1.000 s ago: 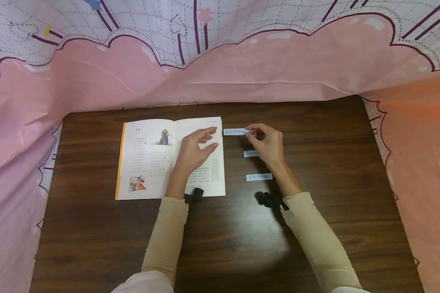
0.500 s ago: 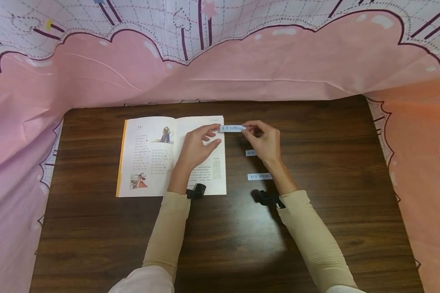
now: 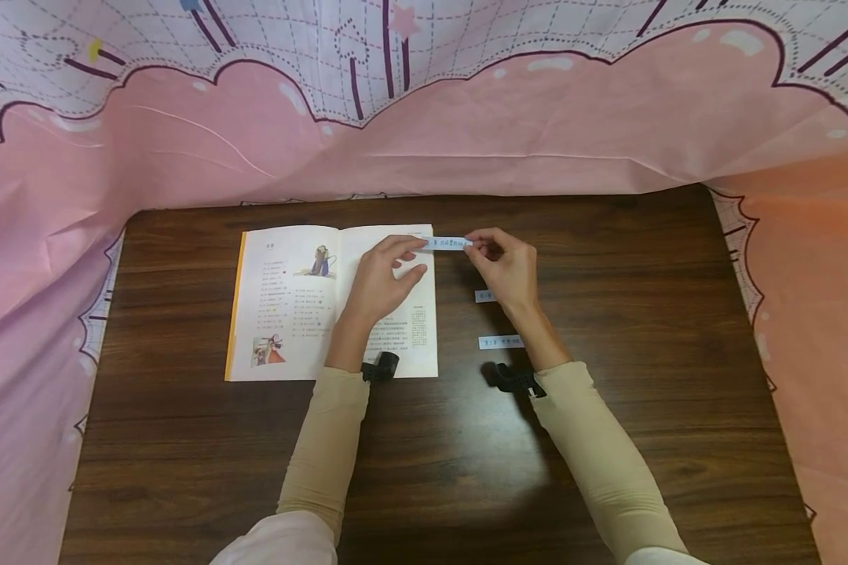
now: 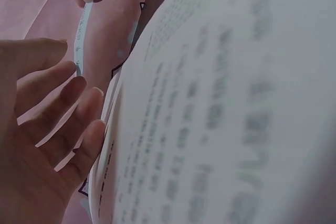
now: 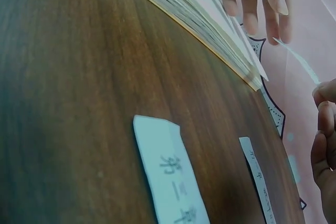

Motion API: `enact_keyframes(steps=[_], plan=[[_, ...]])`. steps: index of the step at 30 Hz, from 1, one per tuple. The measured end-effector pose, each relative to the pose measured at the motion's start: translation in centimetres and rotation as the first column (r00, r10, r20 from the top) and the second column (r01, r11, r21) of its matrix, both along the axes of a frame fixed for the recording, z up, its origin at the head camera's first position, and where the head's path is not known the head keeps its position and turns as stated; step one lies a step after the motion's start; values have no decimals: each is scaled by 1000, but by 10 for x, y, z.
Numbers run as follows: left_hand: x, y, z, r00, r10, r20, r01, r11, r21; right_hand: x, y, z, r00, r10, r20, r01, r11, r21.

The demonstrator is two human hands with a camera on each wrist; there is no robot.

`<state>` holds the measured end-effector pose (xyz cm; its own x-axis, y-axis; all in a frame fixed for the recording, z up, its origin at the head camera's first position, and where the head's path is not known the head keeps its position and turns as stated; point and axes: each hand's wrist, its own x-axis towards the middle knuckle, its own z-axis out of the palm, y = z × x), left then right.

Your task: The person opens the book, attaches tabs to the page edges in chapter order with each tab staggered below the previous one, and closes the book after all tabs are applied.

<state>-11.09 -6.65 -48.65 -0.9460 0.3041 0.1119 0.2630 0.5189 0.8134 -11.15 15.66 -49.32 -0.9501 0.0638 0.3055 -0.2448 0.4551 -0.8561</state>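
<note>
Strip could, I judge, twist, crease or drop, since it looks thin, bows slightly, and only the right grip plainly pinches it, thumb against fingers at its right end; the left grip has its fingers spread, tips at or just beside the other end, thumb well apart. It hangs raised between the two grips, running leftward from the right fingertips, and in the head view overlaps the upper right corner of the book, while two more strips lie on the bench.
</note>
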Motion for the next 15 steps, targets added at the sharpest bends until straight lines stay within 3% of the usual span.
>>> enact_keyframes(steps=[7,15], plan=[[-1,0,1,1000,20,1,-20,1000,-22,-5,-1,-3,1000,-12,11,11,1000,7],[-2,-1,0,999,31,-37,-35,991,-131,-9,-2,-9,999,2,42,-2,1000,7]])
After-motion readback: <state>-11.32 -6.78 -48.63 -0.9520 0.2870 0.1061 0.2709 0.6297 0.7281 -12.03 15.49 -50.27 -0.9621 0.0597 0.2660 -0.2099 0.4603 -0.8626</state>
